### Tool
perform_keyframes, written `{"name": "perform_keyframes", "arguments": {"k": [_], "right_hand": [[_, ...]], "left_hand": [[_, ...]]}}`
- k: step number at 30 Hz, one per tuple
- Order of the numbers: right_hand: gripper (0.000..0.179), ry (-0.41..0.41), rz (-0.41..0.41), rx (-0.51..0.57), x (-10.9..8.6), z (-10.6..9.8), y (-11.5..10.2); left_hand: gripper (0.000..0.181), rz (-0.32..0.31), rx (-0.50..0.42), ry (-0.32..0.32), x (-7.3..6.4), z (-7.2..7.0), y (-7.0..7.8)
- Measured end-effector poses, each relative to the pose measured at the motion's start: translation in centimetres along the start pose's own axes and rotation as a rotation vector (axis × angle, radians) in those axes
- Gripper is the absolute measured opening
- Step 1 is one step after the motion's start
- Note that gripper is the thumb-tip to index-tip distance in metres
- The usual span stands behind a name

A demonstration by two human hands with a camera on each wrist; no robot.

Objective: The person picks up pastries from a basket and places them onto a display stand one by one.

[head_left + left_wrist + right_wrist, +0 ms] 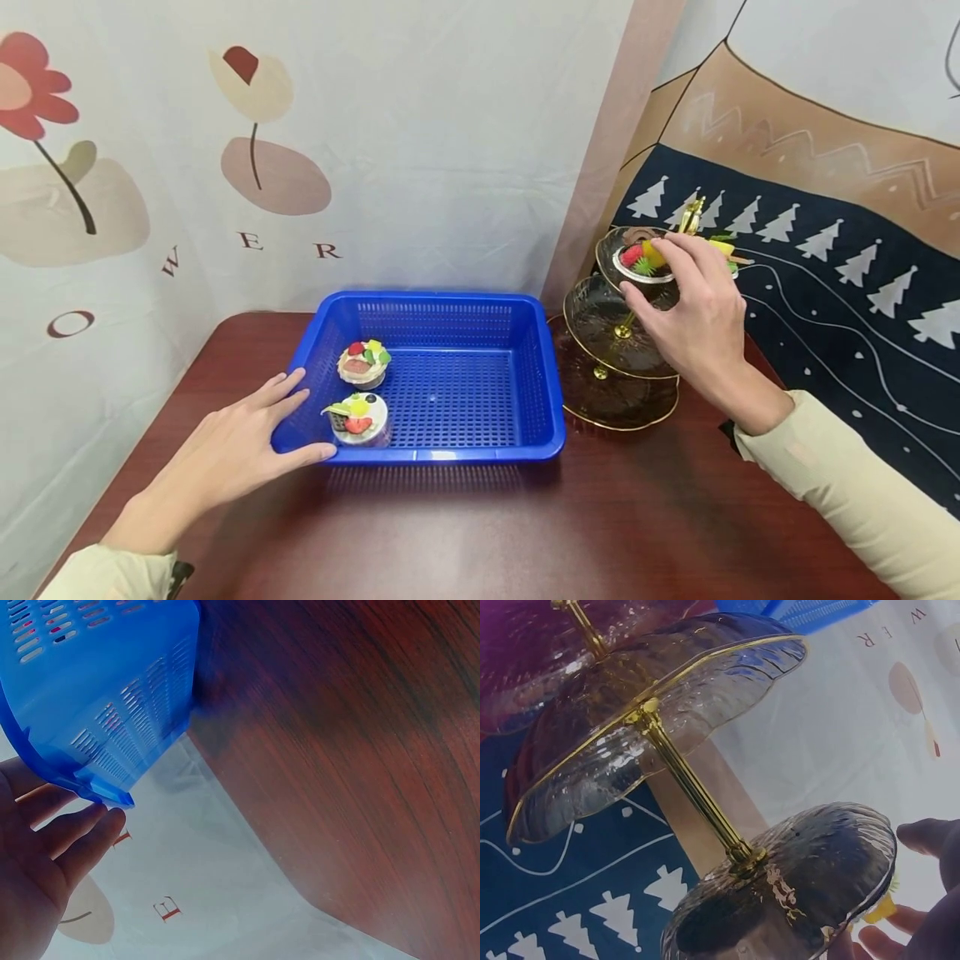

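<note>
My left hand (pixel 232 433) rests at the front left corner of a blue plastic basket (pixel 553 392), its fingers along the rim and its thumb at the front edge. Inside, on the left, sit a small fruit tart (pixel 363 367) and a white cream cake (pixel 362 419) topped with fruit. On the right, my right hand (pixel 697 300) reaches over the top plate of a three-tier glass stand (pixel 600 329). Its thumb and fingers are spread around a fruit-topped cupcake (pixel 633 258) there. In the right wrist view, the fingers are right at the yellow fruit (pixel 881 909) and the thumb stands off the rim.
Behind my right hand, more decorated cakes (pixel 723 248) show on the top plate. A gold handle (pixel 692 215) rises from the stand. The dark red wooden table (pixel 465 533) meets printed curtains (pixel 420 167) at the back and right.
</note>
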State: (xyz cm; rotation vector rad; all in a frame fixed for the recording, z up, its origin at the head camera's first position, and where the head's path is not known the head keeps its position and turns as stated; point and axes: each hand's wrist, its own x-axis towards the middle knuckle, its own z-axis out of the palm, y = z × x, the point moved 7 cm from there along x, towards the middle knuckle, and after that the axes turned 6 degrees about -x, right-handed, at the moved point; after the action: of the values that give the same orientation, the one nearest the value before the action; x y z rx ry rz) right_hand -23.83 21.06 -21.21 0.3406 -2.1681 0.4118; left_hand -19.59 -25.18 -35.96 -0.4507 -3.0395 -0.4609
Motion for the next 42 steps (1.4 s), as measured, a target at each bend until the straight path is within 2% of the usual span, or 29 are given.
{"name": "perform_keyframes", "arguments": {"k": [3, 8, 11, 13, 16, 20, 24, 27, 30, 35, 42], "right_hand": [[0.052, 0.010, -0.005, -0.020, -0.1, -0.3, -0.2], [0.054, 0.053, -0.063, -0.031, -0.1, -1.0, -1.3], [0.056, 0.067, -0.133, 0.020, 0.1, -1.1, -2.7], [0.058, 0.031, -0.190, 0.089, 0.3, -0.6, -3.8], [0.067, -0.126, -0.282, 0.195, 0.5, 1.2, -5.6], [0.081, -0.460, -0.369, 0.306, 0.1, 5.1, -7.7], [0.088, -0.789, -0.383, 0.387, -1.0, 8.8, -9.4], [0.089, -0.952, -0.389, 0.411, -1.7, 10.7, -10.5], [0.088, -1.037, -0.417, 0.410, -2.3, 12.3, -11.8], [0.088, -1.110, -0.446, 0.401, -3.1, 14.9, -14.1], [0.088, -1.210, -0.381, 0.461, -4.5, 17.8, -16.8]], "left_hand": [[0.099, -0.003, -0.003, 0.000, 0.0, 0.0, 0.0], [0.099, -0.002, -0.002, 0.002, 0.0, 0.1, 0.0], [0.098, 0.001, 0.000, 0.002, 0.0, 0.0, 0.0], [0.098, -0.001, 0.000, 0.002, 0.0, 0.0, 0.0], [0.098, -0.010, 0.004, 0.002, 0.1, -0.1, 0.0], [0.098, -0.023, 0.006, -0.004, 0.0, -0.1, -0.1], [0.098, -0.019, 0.003, -0.002, 0.0, 0.0, 0.0], [0.098, -0.012, 0.005, 0.001, -0.1, 0.0, 0.0], [0.099, -0.013, 0.008, 0.001, 0.0, 0.0, -0.1], [0.099, -0.010, 0.012, 0.000, 0.1, 0.1, -0.3], [0.099, -0.008, 0.016, -0.005, 0.2, 0.4, -0.3]]}}
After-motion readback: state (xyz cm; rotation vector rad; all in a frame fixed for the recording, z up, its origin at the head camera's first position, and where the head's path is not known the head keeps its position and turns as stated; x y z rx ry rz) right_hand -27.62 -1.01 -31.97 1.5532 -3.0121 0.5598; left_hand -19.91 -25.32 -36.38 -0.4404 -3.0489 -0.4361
